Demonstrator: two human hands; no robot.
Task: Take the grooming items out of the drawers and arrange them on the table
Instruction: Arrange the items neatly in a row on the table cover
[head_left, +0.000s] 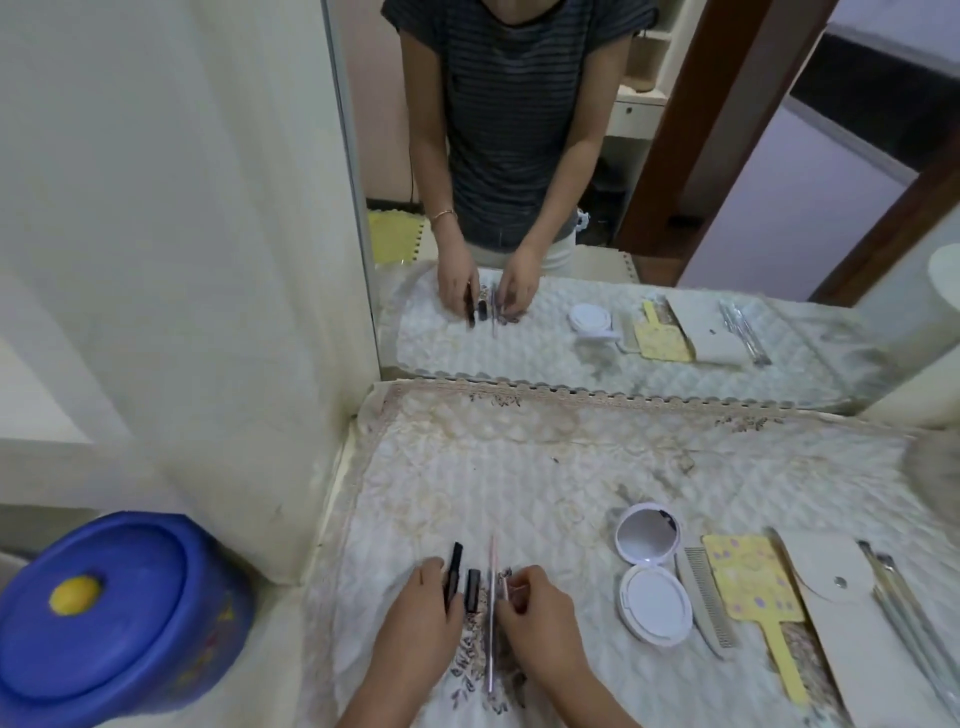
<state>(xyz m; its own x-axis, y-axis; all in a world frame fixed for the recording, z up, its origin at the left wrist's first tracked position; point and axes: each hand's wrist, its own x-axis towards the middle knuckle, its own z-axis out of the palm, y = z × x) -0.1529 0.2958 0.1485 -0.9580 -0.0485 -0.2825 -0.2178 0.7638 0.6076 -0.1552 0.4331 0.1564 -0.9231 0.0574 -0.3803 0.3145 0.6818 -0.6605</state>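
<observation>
On the quilted table cover (519, 467) lie a black pencil-like stick (454, 569), a short black tube (472, 587) and a long thin pink stick (491, 608), side by side near the front left. My left hand (426, 597) rests beside the black stick and touches it with its fingers. My right hand (535, 608) pinches a small clear pink item (511, 590) just right of the long pink stick. Further right lie an open white compact mirror (649, 566), a grey comb (706, 597), a yellow hand mirror (753, 597), a beige pouch (841, 613) and metal tools (904, 597).
A wall mirror (571, 182) stands at the back of the table and reflects a person and the items. A blue lidded tub (114, 613) with a yellow knob sits on the floor at the left. A white wall panel borders the table's left side.
</observation>
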